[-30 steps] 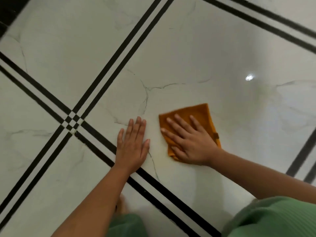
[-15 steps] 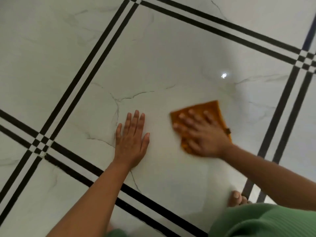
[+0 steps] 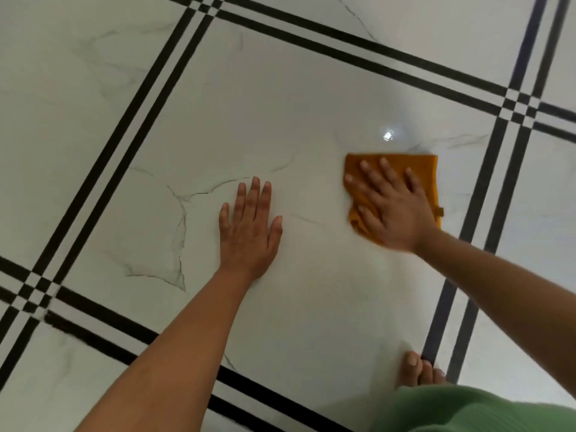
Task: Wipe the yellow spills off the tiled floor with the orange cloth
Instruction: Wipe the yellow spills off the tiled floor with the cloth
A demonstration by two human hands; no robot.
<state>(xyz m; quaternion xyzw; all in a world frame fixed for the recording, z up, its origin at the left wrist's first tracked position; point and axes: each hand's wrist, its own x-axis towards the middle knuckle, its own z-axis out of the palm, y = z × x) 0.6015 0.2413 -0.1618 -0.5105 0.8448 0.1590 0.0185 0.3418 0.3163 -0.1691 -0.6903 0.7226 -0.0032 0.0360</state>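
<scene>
The orange cloth (image 3: 427, 169) lies folded flat on the white marble floor tile (image 3: 280, 104), right of centre. My right hand (image 3: 389, 207) presses down on it with straight, spread fingers and covers most of it. My left hand (image 3: 249, 226) rests flat on the bare tile to the left of the cloth, fingers straight and together, apart from the cloth. I see no clear yellow spill on the tile; only a faint sheen shows around the hands.
Black double stripes (image 3: 486, 194) border the tile on all sides and cross at the corners. A bare foot (image 3: 417, 369) stands near the lower right, beside green clothing (image 3: 467, 410). A light reflection (image 3: 387, 136) glints just beyond the cloth.
My right hand has slid the cloth to the right, away from my left hand. The left hand has stayed flat on the tile. The view has shifted right.
</scene>
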